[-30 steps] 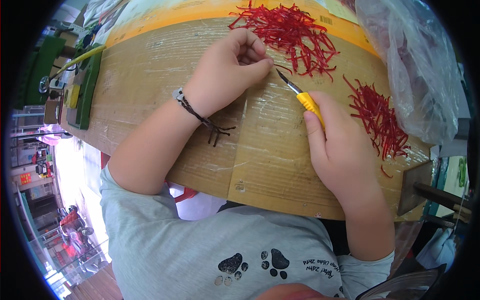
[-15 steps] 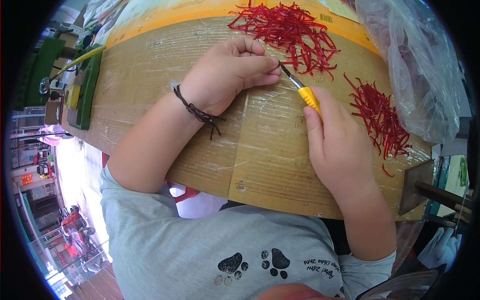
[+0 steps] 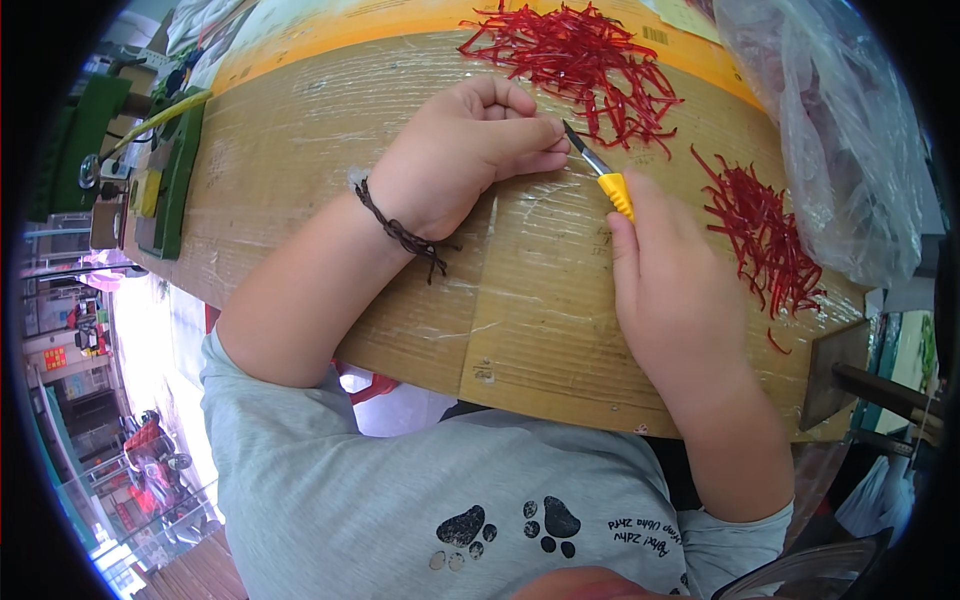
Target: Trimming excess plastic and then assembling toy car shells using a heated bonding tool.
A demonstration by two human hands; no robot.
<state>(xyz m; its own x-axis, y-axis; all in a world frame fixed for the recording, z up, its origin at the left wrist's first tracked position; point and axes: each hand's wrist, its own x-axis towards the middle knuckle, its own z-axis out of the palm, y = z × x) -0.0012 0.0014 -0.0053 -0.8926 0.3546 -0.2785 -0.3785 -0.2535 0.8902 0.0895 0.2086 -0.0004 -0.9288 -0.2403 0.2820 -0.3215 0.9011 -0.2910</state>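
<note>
My left hand [image 3: 460, 140] is above the cardboard, thumb and fingers pinched together; whatever sits between the fingertips is too small or hidden to make out. In my right hand [image 3: 680, 280] is a yellow-handled craft knife [image 3: 613, 187], as it looks, with a ribbed grip, a silver neck and a slim dark tip. That tip points up and left, right beside my left fingertips. Just beyond my left hand lies a loose pile of thin red strips [image 3: 585, 60]. A second, smaller pile of red strips [image 3: 760, 230] lies to the right of my right hand.
Worn cardboard [image 3: 540, 320] covers the table, with an orange band [image 3: 380, 25] along the far side. A clear plastic bag [image 3: 840, 150] bulges over the right edge. Green metal equipment [image 3: 170, 180] stands at the left edge, and a dark bracket [image 3: 835, 375] at the right corner.
Both hands keep nearly the same pose. My left hand has shifted slightly right, and the knife's tip has come a little away from its fingertips, showing more of the dark part.
</note>
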